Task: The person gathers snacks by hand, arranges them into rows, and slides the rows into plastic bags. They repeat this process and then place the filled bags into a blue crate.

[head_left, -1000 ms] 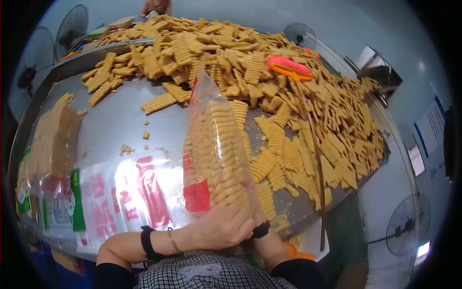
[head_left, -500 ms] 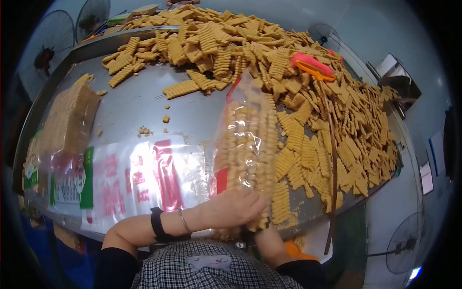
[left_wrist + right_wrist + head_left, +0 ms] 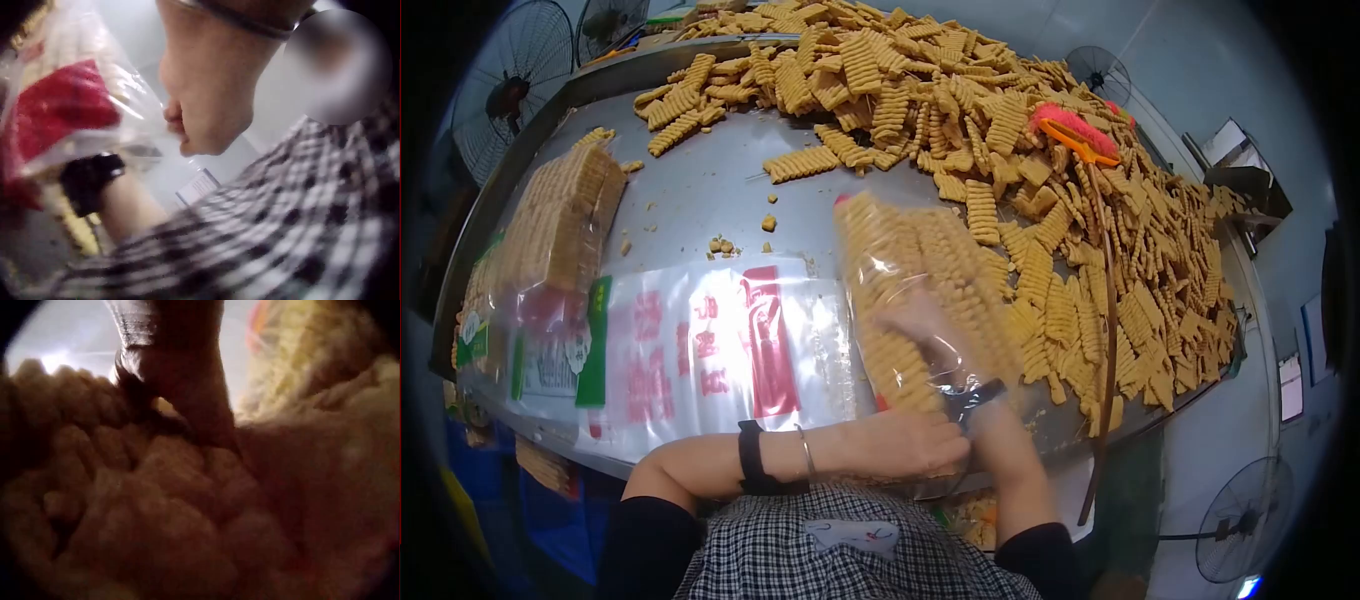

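— At the near edge of the worktop (image 3: 700, 200), the left hand (image 3: 910, 445) has its fingers curled round the lower end of the clear bag (image 3: 920, 300) of ridged biscuits, pinching the plastic. The left wrist view shows the same curl against the film.

— And the right hand (image 3: 920, 320)?

— It is inside the bag, among the rows; the black wrist strap (image 3: 972, 395) sits at the mouth. Its own camera shows only biscuits pressed close, so I cannot tell whether those fingers are bent or straight.

— What could go wrong?

— The bag lies tilted, mouth toward the person and partly over the worktop's edge. If the pinch slackens, I judge the rows could slide out toward the lap. A hard push from inside might snap the brittle pieces or split the thin film.

— Room to move?

— To the left it is tight: flat printed bags (image 3: 700, 350) lie just beside, and a filled pack (image 3: 560, 220) stands near the left rim. To the right and beyond, the loose biscuit heap (image 3: 1000, 130) touches the bag's side, and a long brush handle (image 3: 1105, 330) runs down toward the right edge, its pink head (image 3: 1072, 128) on the heap. A sweeping elbow could knock either. The barest steel lies ahead of the flat bags, with only crumbs (image 3: 722, 244) on it.
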{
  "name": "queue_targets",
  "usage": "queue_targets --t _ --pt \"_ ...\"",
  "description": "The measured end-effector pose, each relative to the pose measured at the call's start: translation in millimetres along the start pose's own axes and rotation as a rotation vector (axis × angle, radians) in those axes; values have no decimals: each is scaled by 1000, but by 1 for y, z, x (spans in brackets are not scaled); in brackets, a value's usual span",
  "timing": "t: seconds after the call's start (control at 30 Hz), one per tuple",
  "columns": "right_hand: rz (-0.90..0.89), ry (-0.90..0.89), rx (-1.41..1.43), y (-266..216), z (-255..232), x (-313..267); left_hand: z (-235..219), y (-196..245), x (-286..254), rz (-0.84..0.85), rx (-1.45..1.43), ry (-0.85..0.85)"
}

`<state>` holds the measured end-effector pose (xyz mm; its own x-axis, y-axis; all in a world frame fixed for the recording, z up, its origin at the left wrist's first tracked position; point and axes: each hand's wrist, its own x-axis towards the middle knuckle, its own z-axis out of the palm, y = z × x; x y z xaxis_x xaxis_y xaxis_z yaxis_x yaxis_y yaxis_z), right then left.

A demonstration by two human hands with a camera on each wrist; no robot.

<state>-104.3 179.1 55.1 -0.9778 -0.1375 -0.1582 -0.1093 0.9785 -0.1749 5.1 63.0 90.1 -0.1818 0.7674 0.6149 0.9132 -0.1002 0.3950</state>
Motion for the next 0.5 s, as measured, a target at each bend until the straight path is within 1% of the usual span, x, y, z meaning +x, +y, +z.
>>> queue_targets --t 0.03,0.07,0.13,0.2,0.27,0.3,0.33,0.37,0.4,0.47,0.5 --pt "10 -41 -65 -8 7 3 7 -6 -6 -17 -11 0" --pt "15 -70 -103 -12 12 7 21 -9 -14 -78 -138 -91" --pt "6 -80 -86 -19 11 9 31 -7 -15 -104 -192 -77" --pt "-17 -106 11 -20 -9 8 30 -6 -8 -135 -245 -53" --pt "-66 -163 204 -18 -33 3 18 4 9 -219 -402 -55" --pt "-90 -190 302 -18 -44 1 18 10 17 -225 -402 -50" --pt "-112 -219 404 -21 -51 -1 21 18 26 -111 -479 24" --pt "-111 -228 409 -24 -52 -7 21 24 34 2 -558 96" --pt "-221 -199 393 -29 -48 -16 20 29 41 -8 -567 96" --pt "-113 -512 174 -63 -66 -28 16 36 49 -103 -582 -232" --pt "-107 -526 188 -68 -39 -31 28 26 43 -113 -599 -238"
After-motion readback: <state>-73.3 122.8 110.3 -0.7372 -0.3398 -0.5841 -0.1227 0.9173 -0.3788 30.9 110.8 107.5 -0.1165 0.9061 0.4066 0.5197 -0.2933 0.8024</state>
